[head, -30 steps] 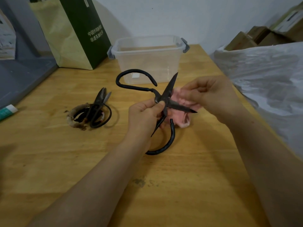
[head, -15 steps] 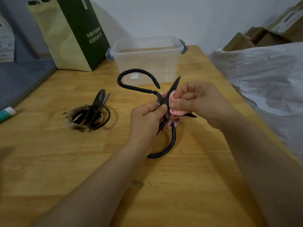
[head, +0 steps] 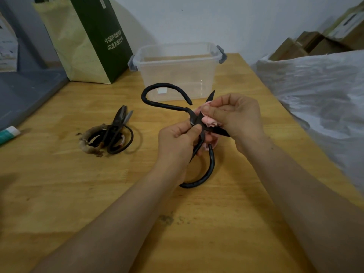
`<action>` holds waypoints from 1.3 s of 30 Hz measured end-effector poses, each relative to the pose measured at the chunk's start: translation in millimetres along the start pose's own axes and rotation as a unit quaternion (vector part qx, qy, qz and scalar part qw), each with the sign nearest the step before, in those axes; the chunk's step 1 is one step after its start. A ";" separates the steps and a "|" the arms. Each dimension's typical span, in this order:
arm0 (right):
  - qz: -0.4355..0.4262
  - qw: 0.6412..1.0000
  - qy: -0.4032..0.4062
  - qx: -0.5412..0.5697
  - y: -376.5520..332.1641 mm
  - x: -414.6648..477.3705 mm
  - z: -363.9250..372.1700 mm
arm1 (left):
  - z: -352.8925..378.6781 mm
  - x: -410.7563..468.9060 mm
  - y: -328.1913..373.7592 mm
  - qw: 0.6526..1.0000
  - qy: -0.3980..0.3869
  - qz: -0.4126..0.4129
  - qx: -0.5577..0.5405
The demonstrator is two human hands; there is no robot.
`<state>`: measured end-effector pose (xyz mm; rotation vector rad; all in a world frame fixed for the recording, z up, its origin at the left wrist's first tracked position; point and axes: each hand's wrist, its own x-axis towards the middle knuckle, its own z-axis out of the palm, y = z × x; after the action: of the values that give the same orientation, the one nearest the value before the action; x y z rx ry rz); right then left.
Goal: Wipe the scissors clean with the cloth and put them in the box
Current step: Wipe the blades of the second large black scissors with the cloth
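Large black scissors [head: 166, 104] are held spread open above the wooden table [head: 59, 184]. My left hand [head: 177, 140] pinches them at the pivot, one loop handle pointing up left and the other hanging down toward me. My right hand [head: 236, 117] grips a bunched pink cloth [head: 209, 120] and presses it between the two blades close to the pivot. One blade tip sticks up past my right fingers, the other points right under that hand. A clear plastic box [head: 177, 71] with grey latches stands open and empty just behind the scissors.
Other dark scissors [head: 112, 134], one with wrapped handles, lie in a heap on the table to the left. A green and yellow paper bag [head: 88, 40] stands at the back left. White plastic sheeting [head: 319, 99] covers the right side. A tube [head: 7, 133] lies at the left edge.
My right hand has slid the cloth along the blades from out near the tips inward to the pivot. The scissors and my left hand have stayed almost in place.
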<state>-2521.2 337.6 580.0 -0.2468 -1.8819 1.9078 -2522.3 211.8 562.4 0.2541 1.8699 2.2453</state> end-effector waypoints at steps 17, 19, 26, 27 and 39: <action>-0.043 0.997 -0.025 -0.052 -5.8 6.1 -11.6 | 4.3 -3.2 2.8 1.000 0.014 -0.001 0.011; -0.045 0.996 -0.049 -0.060 -6.8 5.6 -11.9 | 2.1 -2.8 3.6 1.000 0.020 -0.008 0.003; -0.068 0.987 -0.069 -0.129 -5.3 4.5 -7.8 | 0.5 -2.1 3.4 1.000 0.027 -0.008 0.003; -0.068 0.989 -0.046 -0.123 -5.2 5.9 -8.7 | 1.6 -2.4 3.3 1.000 0.024 -0.004 0.009; -0.044 0.995 -0.035 -0.086 -6.5 7.2 -15.6 | 1.2 -3.1 3.3 1.000 0.016 -0.010 0.025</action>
<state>-2519.7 354.6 586.8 -0.1500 -2.0698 1.7201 -2519.1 211.6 565.9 0.2068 1.9380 2.2045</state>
